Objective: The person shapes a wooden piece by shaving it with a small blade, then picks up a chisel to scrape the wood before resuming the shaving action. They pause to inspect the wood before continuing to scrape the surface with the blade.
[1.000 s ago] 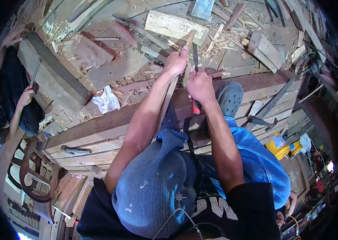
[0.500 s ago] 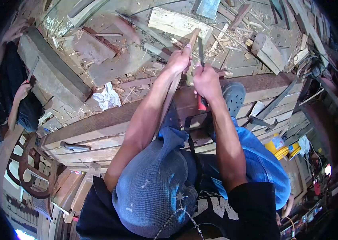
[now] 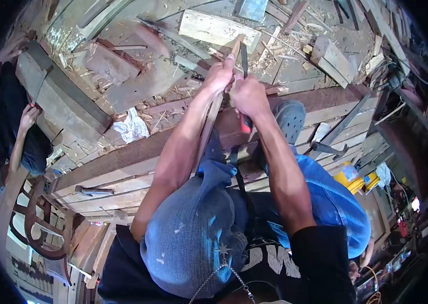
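Observation:
My left hand is wrapped round a long, narrow wood strip, whose upper end lies over a pale wood block. The strip runs down past my left forearm toward my knee. My right hand grips a long dark blade-like tool with a red and black end showing below the fist. The tool lies close beside the strip, its tip near the block. Whether the two touch, I cannot tell.
Wood shavings and offcuts surround a chunky block and a crumpled white cloth. A thick beam lies at the left, beside another person's hand. A hammer-like tool rests on the slatted bench.
My right hand and the tool have shifted left, closer to my left hand and the strip. The other person's hand has moved slightly down, and the whole view has shifted a little.

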The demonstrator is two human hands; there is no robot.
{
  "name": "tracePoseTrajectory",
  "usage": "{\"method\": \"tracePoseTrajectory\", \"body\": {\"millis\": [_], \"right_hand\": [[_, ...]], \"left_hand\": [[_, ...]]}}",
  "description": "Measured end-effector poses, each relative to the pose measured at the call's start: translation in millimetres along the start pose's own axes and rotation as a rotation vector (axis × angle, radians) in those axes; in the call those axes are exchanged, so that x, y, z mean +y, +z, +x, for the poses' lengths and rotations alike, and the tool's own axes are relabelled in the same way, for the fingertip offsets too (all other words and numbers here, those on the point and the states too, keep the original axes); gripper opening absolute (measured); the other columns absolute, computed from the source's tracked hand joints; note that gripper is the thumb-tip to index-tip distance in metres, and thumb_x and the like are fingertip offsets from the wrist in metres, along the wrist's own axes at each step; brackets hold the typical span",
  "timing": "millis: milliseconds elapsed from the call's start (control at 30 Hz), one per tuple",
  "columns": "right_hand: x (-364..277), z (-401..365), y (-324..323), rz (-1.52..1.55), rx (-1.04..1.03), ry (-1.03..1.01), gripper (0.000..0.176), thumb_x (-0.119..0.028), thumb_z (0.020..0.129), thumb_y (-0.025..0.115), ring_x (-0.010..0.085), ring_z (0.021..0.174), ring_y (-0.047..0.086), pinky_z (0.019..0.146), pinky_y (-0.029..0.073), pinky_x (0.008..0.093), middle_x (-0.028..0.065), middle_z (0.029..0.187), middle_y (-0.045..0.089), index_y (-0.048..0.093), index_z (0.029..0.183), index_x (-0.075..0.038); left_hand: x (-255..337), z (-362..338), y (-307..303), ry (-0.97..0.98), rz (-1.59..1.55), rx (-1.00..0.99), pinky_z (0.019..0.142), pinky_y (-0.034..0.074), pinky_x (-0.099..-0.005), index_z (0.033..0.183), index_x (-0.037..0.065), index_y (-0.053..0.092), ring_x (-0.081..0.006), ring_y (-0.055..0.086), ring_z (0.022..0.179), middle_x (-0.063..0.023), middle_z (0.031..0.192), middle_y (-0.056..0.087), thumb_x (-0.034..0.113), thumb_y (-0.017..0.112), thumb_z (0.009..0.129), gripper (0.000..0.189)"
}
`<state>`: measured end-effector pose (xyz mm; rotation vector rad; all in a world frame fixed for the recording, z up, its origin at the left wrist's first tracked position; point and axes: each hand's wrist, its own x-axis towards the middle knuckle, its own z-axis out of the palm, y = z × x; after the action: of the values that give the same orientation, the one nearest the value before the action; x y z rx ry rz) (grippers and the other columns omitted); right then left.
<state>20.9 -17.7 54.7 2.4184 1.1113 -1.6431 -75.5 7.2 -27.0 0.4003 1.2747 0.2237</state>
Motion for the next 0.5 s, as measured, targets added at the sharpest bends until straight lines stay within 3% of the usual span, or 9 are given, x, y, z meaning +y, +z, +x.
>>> {"method": "tracePoseTrajectory", "body": {"millis": [67, 133, 167, 267, 333, 400, 433, 500], "right_hand": [[-9, 22, -1, 0.078, -0.080, -0.008, 0.042, -0.026, 0.090, 0.044, 0.0342, 0.058, 0.066, 0.055, 0.052, 0.0417, 0.0283, 0.065, 0.061, 0.053, 0.088, 0.015], [-2, 14, 9, -0.126, 0.204, -0.066, 0.045, -0.028, 0.090, 0.043, 0.0398, 0.071, 0.066, 0.066, 0.052, 0.0454, 0.0317, 0.073, 0.061, 0.053, 0.091, 0.016], [-1, 15, 9, -0.082, 0.148, 0.043, 0.048, -0.029, 0.090, 0.041, 0.0459, 0.093, 0.059, 0.084, 0.047, 0.0469, 0.0356, 0.088, 0.060, 0.062, 0.082, 0.013], [-8, 11, 8, -0.056, 0.116, 0.063, 0.046, -0.029, 0.089, 0.042, 0.0459, 0.093, 0.060, 0.085, 0.047, 0.0470, 0.0356, 0.089, 0.060, 0.062, 0.086, 0.012], [-20, 7, 2, -0.132, 0.211, 0.014, 0.046, -0.031, 0.089, 0.043, 0.0443, 0.088, 0.062, 0.084, 0.048, 0.0450, 0.0336, 0.083, 0.061, 0.063, 0.087, 0.011], [-30, 13, -11, -0.034, -0.014, 0.005, 0.047, -0.033, 0.089, 0.043, 0.0422, 0.081, 0.064, 0.083, 0.050, 0.0423, 0.0302, 0.076, 0.062, 0.064, 0.086, 0.010], [-27, 21, -5, -0.038, 0.107, -0.004, 0.052, -0.035, 0.090, 0.043, 0.0405, 0.075, 0.065, 0.081, 0.051, 0.0404, 0.0285, 0.069, 0.062, 0.062, 0.083, 0.012], [-24, 16, -4, -0.056, 0.123, -0.004, 0.054, -0.036, 0.090, 0.042, 0.0408, 0.077, 0.065, 0.082, 0.051, 0.0402, 0.0301, 0.071, 0.062, 0.061, 0.084, 0.014]], "left_hand": [[-2, 11, -3, 0.092, 0.019, 0.046, 0.036, 0.034, -0.0291, 0.068, 0.002, 0.058, -0.0119, 0.042, 0.038, -0.0018, 0.053, 0.050, 0.048, 0.042, 0.094, 0.055], [-8, 6, -3, 0.047, 0.059, 0.012, 0.038, 0.035, -0.0288, 0.074, 0.000, 0.063, -0.0114, 0.044, 0.040, -0.0019, 0.054, 0.052, 0.047, 0.041, 0.094, 0.056], [-7, 6, -1, 0.087, 0.084, 0.040, 0.040, 0.037, -0.0296, 0.076, -0.001, 0.066, -0.0129, 0.047, 0.042, -0.0030, 0.057, 0.056, 0.047, 0.041, 0.094, 0.057], [-16, 15, -2, 0.141, 0.064, 0.067, 0.041, 0.038, -0.0305, 0.073, 0.000, 0.066, -0.0150, 0.050, 0.044, -0.0045, 0.058, 0.058, 0.047, 0.041, 0.094, 0.057], [-17, 18, -3, 0.176, 0.103, 0.067, 0.043, 0.039, -0.0311, 0.071, 0.001, 0.065, -0.0160, 0.052, 0.046, -0.0057, 0.059, 0.059, 0.047, 0.041, 0.094, 0.056], [-17, 16, -4, 0.072, 0.129, 0.003, 0.043, 0.039, -0.0311, 0.069, 0.003, 0.065, -0.0144, 0.053, 0.049, -0.0056, 0.059, 0.058, 0.047, 0.043, 0.093, 0.055], [-14, 16, -5, 0.086, 0.133, 0.004, 0.043, 0.039, -0.0311, 0.069, 0.003, 0.065, -0.0144, 0.053, 0.049, -0.0056, 0.059, 0.058, 0.047, 0.043, 0.093, 0.055], [-17, 8, -3, 0.101, 0.074, -0.039, 0.045, 0.041, -0.0308, 0.072, 0.001, 0.064, -0.0135, 0.054, 0.052, -0.0057, 0.063, 0.060, 0.048, 0.044, 0.093, 0.055]]}}
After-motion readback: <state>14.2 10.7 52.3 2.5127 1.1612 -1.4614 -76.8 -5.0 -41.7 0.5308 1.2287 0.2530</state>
